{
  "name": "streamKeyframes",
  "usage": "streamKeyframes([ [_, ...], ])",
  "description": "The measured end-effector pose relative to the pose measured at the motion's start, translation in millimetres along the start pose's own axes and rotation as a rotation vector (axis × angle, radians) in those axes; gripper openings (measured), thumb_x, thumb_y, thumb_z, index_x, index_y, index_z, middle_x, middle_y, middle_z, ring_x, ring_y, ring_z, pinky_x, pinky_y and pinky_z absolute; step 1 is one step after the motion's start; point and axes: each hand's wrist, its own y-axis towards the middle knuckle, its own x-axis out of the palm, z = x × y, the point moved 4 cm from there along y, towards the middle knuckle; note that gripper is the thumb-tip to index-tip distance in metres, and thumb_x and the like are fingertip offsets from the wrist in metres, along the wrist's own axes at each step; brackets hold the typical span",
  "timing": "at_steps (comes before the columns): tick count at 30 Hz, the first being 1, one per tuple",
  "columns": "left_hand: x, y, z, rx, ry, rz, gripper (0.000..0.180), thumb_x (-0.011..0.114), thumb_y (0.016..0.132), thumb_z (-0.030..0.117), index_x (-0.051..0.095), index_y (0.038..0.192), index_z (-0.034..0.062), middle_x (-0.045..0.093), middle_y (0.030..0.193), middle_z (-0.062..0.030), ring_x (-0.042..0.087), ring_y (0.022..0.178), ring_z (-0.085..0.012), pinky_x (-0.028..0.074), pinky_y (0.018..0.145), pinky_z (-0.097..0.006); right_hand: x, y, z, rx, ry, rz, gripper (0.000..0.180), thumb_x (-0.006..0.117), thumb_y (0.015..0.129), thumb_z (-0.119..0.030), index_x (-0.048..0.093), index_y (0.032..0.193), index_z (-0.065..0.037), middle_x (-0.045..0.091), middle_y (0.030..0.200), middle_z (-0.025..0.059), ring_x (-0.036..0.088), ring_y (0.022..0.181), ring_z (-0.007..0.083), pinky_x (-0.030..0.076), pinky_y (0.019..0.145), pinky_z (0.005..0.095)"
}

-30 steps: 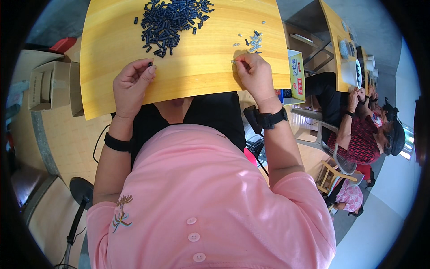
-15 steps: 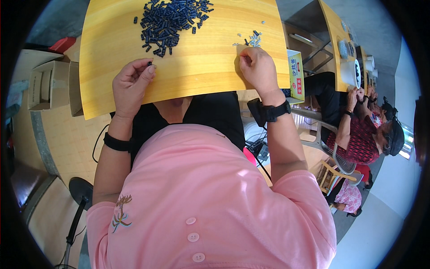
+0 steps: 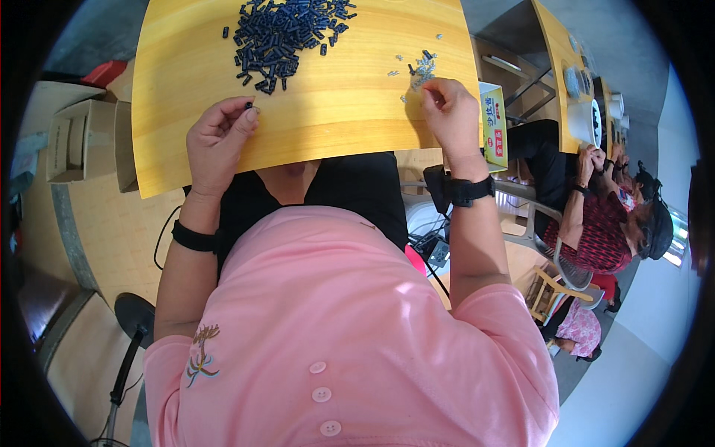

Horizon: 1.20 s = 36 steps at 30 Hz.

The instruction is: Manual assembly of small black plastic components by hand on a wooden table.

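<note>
A small black plastic piece [image 3: 249, 106] is pinched between the thumb and fingertips of my left hand [image 3: 217, 145], over the near left part of the wooden table [image 3: 328, 119]. Beyond it lies a heap of short black cylinder-like pieces [image 3: 287, 37]. My right hand [image 3: 456, 115] is at the near right, its fingers curled together; whatever they may hold is too small or hidden to tell. Just past its fingertips is a little pile of tiny silvery metal pieces [image 3: 423, 71], with a few black pieces among them.
A yellow and white printed box [image 3: 493, 130] stands by the table's right edge. Open cardboard boxes [image 3: 82, 141] are on the left. Farther right, a person in a patterned red top [image 3: 592, 235] works at another table holding a white tub [image 3: 583, 123].
My right hand has shifted to the right, uncovering a few metal pieces near its fingertips. My left hand stays in place with the black piece.
</note>
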Motion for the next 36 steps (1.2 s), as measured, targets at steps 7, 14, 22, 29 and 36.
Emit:
streamKeyframes([
  [7,1.0,-0.6,1.4,0.009,-0.017,0.000,0.021,0.063,0.088,0.008,0.062,0.108,0.0004,0.065,0.094,-0.0047,0.059,0.080,-0.0089,0.048,0.072,-0.021,-7.0,-13.6,8.9,0.068,-0.053,-0.037,0.009,0.063,0.076,-0.008,0.065,0.082,-0.002,0.064,0.080,0.0174,0.061,0.076,0.0349,0.050,0.070,0.0397],
  [14,0.7,-0.7,0.7,-0.003,-0.002,0.002,0.022,0.063,0.088,0.008,0.062,0.108,0.0006,0.065,0.094,-0.0040,0.059,0.080,-0.0081,0.047,0.071,-0.020,4.7,-12.9,-5.8,-0.003,-0.015,-0.041,0.008,0.063,0.077,-0.010,0.064,0.080,-0.003,0.063,0.079,0.0169,0.060,0.076,0.0343,0.050,0.068,0.0401],
  [22,2.2,-0.4,1.3,-0.023,-0.045,0.020,0.022,0.068,0.085,0.008,0.064,0.105,0.0000,0.062,0.090,-0.0006,0.057,0.079,-0.0067,0.047,0.074,-0.019,20.5,-11.2,-18.5,-0.038,-0.115,-0.068,0.008,0.061,0.078,-0.011,0.062,0.078,-0.003,0.062,0.077,0.0162,0.060,0.076,0.0338,0.050,0.066,0.0408],
  [29,1.5,-0.8,2.8,0.001,-0.017,0.012,0.021,0.064,0.088,0.008,0.063,0.107,0.0003,0.065,0.093,-0.0038,0.059,0.079,-0.0083,0.048,0.071,-0.020,19.3,3.4,-14.9,-0.057,-0.165,-0.019,0.010,0.062,0.077,-0.013,0.063,0.080,-0.003,0.063,0.078,0.0161,0.060,0.076,0.0334,0.050,0.067,0.0403],
  [36,0.6,-1.0,2.2,0.005,-0.032,0.002,0.021,0.064,0.088,0.008,0.062,0.107,0.0001,0.066,0.093,-0.0042,0.059,0.079,-0.0084,0.047,0.072,-0.020,21.0,19.3,-21.7,-0.142,-0.163,-0.010,0.008,0.062,0.078,-0.012,0.065,0.078,-0.004,0.062,0.076,0.0140,0.060,0.075,0.0323,0.050,0.066,0.0402],
])
